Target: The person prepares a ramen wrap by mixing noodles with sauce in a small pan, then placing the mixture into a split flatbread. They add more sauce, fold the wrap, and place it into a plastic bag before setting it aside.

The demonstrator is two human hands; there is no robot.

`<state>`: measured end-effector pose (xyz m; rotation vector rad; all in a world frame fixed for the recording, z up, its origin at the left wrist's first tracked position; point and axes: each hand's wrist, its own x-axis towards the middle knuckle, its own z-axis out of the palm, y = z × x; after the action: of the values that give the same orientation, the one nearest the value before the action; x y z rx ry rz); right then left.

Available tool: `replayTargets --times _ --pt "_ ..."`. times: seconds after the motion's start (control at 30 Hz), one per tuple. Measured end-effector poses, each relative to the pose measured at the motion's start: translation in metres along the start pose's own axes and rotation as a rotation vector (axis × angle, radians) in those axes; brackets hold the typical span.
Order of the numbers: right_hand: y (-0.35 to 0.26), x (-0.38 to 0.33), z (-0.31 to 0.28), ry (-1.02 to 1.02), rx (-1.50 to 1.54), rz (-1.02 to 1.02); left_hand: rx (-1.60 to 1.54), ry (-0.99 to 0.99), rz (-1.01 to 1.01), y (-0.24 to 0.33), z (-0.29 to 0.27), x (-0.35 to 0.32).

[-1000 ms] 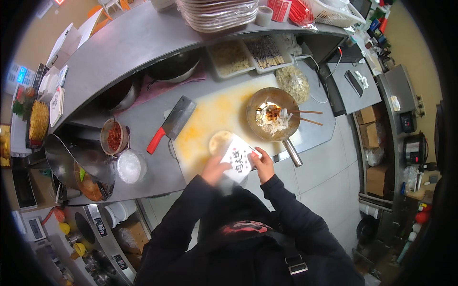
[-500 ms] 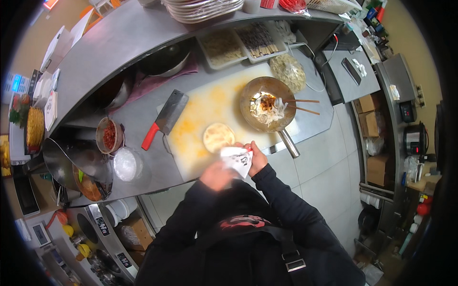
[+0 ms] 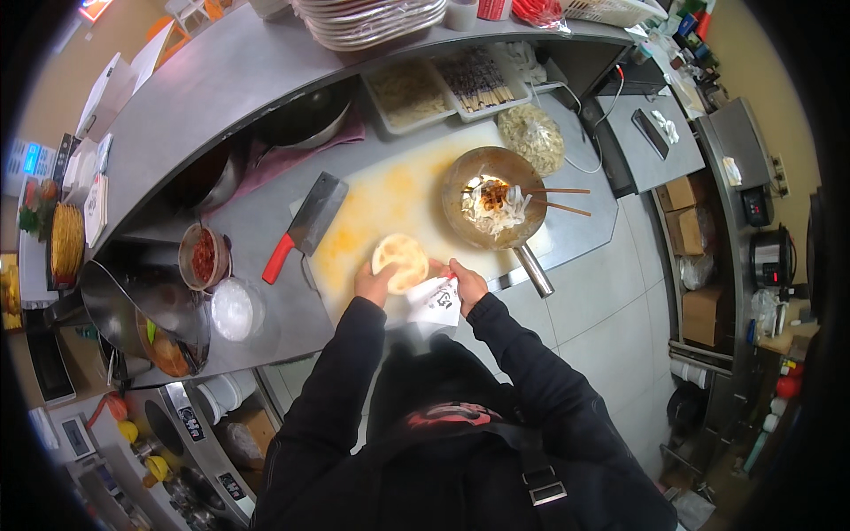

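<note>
A round, pale flatbread (image 3: 403, 258) with light brown spots is at the near side of the cutting board (image 3: 416, 168). My left hand (image 3: 372, 283) grips its near left edge, thumb on top; the fingers beneath are hidden. In my right hand (image 3: 467, 285) is a white paper bag (image 3: 434, 305) with dark print, pinched at its upper edge beside the bread. Some of the right fingers are behind the bag. Beyond that hand, a wok (image 3: 459, 208) with a metal handle holds white noodles (image 3: 500, 208) and red-brown sauce, with a pair of chopsticks (image 3: 567, 200) resting across its rim.
A cleaver (image 3: 317, 212) with a red handle lies left of the board. Further left stand a bowl of chopped red food (image 3: 205, 255) and a clear plastic tub (image 3: 237, 310). Trays of skewers (image 3: 478, 80) and a bag of food (image 3: 531, 140) sit at the back.
My left hand has moved from the paper bag to the flatbread and taken hold of its edge. The bread has shifted slightly. My right hand still holds the bag.
</note>
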<state>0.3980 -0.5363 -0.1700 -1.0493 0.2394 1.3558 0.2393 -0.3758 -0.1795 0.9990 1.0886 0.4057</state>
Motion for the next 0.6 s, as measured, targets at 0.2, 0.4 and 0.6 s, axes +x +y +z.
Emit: replayTargets --times 0.2,0.4,0.6 --pt "-0.036 -0.043 0.037 -0.117 0.407 -0.219 -0.304 -0.011 0.078 0.084 -0.026 -0.068" --pt "-0.039 -0.051 0.121 -0.186 0.318 -0.310 -0.334 -0.040 0.151 0.110 -0.026 -0.106" --pt "-0.010 -0.070 0.153 -0.223 0.110 -0.276 -0.126 -0.053 0.275 0.121 -0.032 -0.114"
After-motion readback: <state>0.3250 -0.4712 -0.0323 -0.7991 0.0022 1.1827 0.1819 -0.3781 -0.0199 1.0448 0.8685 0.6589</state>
